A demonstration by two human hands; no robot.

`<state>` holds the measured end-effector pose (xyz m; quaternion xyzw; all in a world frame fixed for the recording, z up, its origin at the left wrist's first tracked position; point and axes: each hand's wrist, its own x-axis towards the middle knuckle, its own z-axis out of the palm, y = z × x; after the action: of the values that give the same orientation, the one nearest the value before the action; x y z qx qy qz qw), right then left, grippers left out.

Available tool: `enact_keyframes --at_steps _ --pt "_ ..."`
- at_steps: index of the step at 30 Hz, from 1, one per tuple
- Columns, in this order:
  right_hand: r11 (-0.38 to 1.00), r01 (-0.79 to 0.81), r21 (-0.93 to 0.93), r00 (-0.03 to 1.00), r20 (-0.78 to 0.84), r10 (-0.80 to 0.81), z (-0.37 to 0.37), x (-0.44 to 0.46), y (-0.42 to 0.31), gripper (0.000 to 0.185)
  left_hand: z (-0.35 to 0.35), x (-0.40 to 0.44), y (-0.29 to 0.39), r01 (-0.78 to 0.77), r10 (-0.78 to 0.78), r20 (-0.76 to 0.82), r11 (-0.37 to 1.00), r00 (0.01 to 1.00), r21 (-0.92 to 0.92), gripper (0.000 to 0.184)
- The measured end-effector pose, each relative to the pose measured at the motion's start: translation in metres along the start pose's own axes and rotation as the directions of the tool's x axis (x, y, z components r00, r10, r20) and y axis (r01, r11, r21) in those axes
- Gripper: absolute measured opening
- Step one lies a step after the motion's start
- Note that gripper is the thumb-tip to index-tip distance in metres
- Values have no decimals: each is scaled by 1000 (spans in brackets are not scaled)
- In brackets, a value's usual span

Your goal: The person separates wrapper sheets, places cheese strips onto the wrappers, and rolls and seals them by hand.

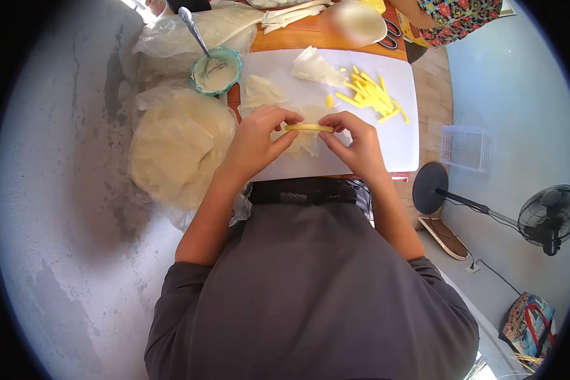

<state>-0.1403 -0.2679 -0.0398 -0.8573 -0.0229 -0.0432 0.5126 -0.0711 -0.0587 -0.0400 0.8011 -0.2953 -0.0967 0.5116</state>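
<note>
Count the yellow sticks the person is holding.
1. The yellow stick is held between the left hand and the right hand, over the white board. No second one shows there, though fingers may hide a small piece.

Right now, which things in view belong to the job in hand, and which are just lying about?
In the job:
held yellow strip, left hand, right hand
thin sheet beneath
piled yellow strips
white board
round sheets
probably paste bowl, spoon

Apparently lying about:
scissors
black fan
plastic basket
patterned bag
</note>
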Motion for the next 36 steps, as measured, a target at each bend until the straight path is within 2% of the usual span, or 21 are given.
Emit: enact_keyframes --at_steps 3,6,9,15,21,27,30,36 --pt "998 41 -41 998 40 -40 12 -2 -1 21 -7 -10 -8 -15 5 69 991 998 135 21" --pt "960 191 -205 981 49 -185 21 -2 2 20 -7 -18 -11 -90 68 91 958 994 272 20" --pt "951 188 -245 981 81 -174 28 -4 10 22 0 -25 -16 -83 50 100 928 994 362 17" --pt "949 193 -251 981 55 -185 28 -5 3 23 1 -28 -14 -78 54 72 924 996 374 19" --pt "899 300 -320 947 212 -241 31 -14 0 26 9 -31 -9 -131 125 40 928 991 349 21" --pt "853 379 -359 925 127 -358 46 -12 11 19 13 -35 -14 -168 169 31 919 985 355 22" --pt "900 303 -313 953 107 -283 41 -10 6 15 9 -33 -9 -174 177 25 917 984 359 20" --pt "919 274 -285 961 110 -252 39 -3 6 18 22 -30 -24 -153 178 -28 910 984 386 17"
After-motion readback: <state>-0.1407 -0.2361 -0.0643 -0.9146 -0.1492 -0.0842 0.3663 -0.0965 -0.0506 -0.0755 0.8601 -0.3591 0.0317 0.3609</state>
